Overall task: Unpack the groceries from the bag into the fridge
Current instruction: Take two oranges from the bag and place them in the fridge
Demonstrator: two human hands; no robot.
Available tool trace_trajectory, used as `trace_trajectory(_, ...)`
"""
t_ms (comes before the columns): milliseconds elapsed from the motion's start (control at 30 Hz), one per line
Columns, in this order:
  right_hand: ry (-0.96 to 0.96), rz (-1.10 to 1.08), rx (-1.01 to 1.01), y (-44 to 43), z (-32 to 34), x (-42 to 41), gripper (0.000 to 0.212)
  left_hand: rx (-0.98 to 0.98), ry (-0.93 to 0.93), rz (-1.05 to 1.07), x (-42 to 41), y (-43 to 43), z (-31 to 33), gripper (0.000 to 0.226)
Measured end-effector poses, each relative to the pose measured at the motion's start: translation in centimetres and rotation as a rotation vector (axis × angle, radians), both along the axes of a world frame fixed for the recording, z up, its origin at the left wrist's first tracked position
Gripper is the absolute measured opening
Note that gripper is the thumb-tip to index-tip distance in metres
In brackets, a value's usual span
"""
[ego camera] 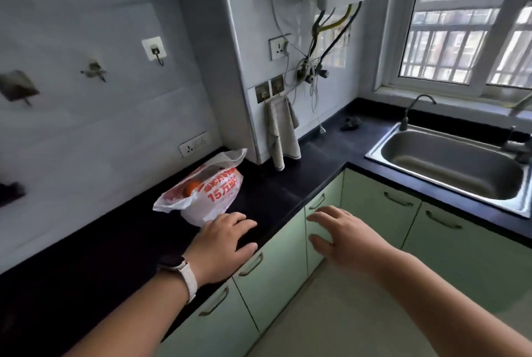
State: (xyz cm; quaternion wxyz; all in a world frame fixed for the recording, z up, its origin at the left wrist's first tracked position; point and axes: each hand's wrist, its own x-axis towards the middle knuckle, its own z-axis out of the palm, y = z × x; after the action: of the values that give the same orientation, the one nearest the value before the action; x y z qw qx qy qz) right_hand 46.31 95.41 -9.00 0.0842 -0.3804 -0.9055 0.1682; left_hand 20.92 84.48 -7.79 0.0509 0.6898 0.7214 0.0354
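**Bag on counter; both hands empty**

Bag point(211, 198) lies on its side on the black counter point(273, 192), near the wall. Its long axis runs front-left to back-right. The left end gapes, with an orange item point(191, 188) showing inside. Left hand point(224, 241), watch point(184, 273) on the wrist, is palm-down at the counter edge just beside the bag, fingers loosely extended and gripping nothing; contact with the bag cannot be told. Towel point(280, 132) hangs behind the bag. Right hand point(342, 233), fingers spread, holds nothing before the cabinets point(374, 212). Sink point(383, 143) is well apart.
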Motion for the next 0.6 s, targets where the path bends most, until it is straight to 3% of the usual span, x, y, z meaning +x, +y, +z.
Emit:
trace_trajectory(67, 0.000, 0.037, -0.003, 0.8, -0.2, -1.7, 0.060, 0.009, -0.010, 0.055, -1.9, -0.2, -0.3, 0.052)
trace_trajectory(167, -0.019, 0.097, -0.016, 2.0, -1.0, -4.1, 0.069, 0.013, -0.025, 0.124, -4.7, -0.1, -1.2, 0.051)
trace_trajectory(267, -0.042, 0.136, -0.014, 3.6, -1.5, -6.2, 0.052, 0.025, -0.034, 0.152, -7.2, 1.0, -1.9, 0.052)
trace_trajectory(433, -0.040, 0.143, 0.001, 8.1, -1.5, -10.6, 0.047, 0.072, -0.084, 0.165, -11.3, 5.2, -2.6, 0.051)
trace_trajectory(600, -0.060, 0.180, -0.003, 12.4, -1.9, -17.0, 0.047, 0.078, -0.143, 0.184, -16.4, 9.2, -3.7, 0.074)
